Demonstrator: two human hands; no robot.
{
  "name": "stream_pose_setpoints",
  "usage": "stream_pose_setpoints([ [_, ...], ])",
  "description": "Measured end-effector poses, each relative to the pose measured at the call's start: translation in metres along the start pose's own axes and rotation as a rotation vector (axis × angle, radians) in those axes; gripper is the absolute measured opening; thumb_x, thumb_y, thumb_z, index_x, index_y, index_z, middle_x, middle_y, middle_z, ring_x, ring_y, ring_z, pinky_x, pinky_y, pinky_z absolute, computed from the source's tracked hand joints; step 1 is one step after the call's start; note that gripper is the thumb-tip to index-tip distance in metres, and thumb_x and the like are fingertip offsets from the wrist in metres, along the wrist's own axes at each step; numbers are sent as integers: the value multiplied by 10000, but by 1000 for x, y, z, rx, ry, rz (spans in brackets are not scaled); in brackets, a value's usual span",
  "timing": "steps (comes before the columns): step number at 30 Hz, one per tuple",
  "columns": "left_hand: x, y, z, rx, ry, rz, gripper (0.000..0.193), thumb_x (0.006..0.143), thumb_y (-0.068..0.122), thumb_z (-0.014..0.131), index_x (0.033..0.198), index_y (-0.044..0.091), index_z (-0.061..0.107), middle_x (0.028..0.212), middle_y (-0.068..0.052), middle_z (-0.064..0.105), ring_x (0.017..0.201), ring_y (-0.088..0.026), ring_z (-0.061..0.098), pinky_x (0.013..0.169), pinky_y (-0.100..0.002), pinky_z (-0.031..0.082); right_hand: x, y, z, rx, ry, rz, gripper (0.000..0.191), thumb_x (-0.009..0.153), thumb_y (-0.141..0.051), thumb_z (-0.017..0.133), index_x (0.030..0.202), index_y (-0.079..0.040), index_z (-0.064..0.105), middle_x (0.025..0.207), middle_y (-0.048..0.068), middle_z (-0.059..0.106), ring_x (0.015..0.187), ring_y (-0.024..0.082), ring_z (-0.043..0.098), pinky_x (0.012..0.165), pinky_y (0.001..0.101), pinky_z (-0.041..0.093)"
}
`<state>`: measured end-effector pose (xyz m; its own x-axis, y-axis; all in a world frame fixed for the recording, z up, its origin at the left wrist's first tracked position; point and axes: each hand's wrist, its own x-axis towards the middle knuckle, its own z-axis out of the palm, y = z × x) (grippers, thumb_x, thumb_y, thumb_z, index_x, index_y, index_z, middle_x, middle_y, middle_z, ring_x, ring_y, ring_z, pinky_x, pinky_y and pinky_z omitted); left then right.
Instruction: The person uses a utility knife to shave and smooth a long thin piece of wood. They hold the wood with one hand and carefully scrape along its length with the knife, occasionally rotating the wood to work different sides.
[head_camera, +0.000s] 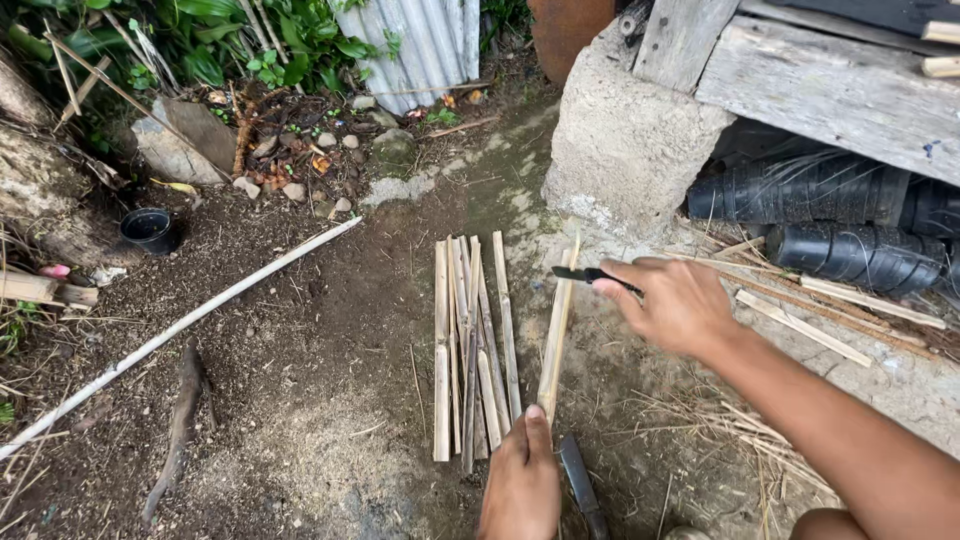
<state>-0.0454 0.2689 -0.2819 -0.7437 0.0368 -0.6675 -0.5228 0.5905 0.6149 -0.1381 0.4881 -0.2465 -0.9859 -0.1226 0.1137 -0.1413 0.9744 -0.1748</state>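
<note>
Your right hand (680, 305) has its grip closed on a small dark knife (590, 274) at the far end of the bamboo strip (556, 335), whose long axis runs back toward you to your left hand (522, 480), pressing its near end on the ground (330, 400) beside the strip bundle (470, 350).

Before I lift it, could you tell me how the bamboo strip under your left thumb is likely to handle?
The bamboo strip looks thin and long, so probably light and a bit springy. Its flat split faces suggest it won't roll. The left hand pins its near end; freed, it could slide on the loose dirt ground.
</note>
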Motion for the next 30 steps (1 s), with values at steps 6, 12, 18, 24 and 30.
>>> stream_pose_setpoints([
  [6, -1, -8, 3, -24, -6, 82, 638, 1052, 462, 149, 1344, 86, 574, 899, -192, 738, 879, -263, 781, 848, -433, 594, 3, 13, 6, 33, 3, 14, 447, 1013, -520, 489, 1306, -254, 696, 775, 60, 737, 402, 227, 542, 366, 432, 448],
  [12, -1, -9, 3, 15, 32, 116, 627, 1059, 462, 155, 1236, 110, 642, 726, -144, 684, 711, -253, 724, 768, -473, 596, 6, 14, 12, 43, 67, 29, 460, 990, -545, 503, 1267, -247, 717, 631, 41, 669, 345, 178, 475, 321, 424, 379],
  [18, -18, -6, -4, 20, -2, 95, 513, 1092, 428, 187, 1276, 138, 570, 671, -170, 685, 598, -276, 707, 618, -479, 621, 10, 40, -3, 33, 67, 365, 405, 990, -519, 563, 1242, -272, 763, 718, 166, 747, 608, 351, 676, 603, 485, 535],
  [24, -33, -4, -30, -14, 119, 298, 473, 1071, 421, 351, 1101, 45, 636, 656, -165, 680, 549, -238, 671, 585, -430, 501, -1, 50, 17, 280, 256, 209, 410, 1013, -472, 624, 1196, -139, 778, 929, 188, 757, 769, 319, 733, 693, 428, 564],
  [30, -40, 5, -56, -253, -30, 322, 339, 1017, 360, 527, 1220, 95, 581, 676, -82, 680, 556, -136, 650, 544, -336, 539, -13, 10, 4, 554, 196, 156, 372, 1060, -338, 613, 1258, -63, 766, 804, 155, 691, 675, 240, 609, 610, 415, 470],
])
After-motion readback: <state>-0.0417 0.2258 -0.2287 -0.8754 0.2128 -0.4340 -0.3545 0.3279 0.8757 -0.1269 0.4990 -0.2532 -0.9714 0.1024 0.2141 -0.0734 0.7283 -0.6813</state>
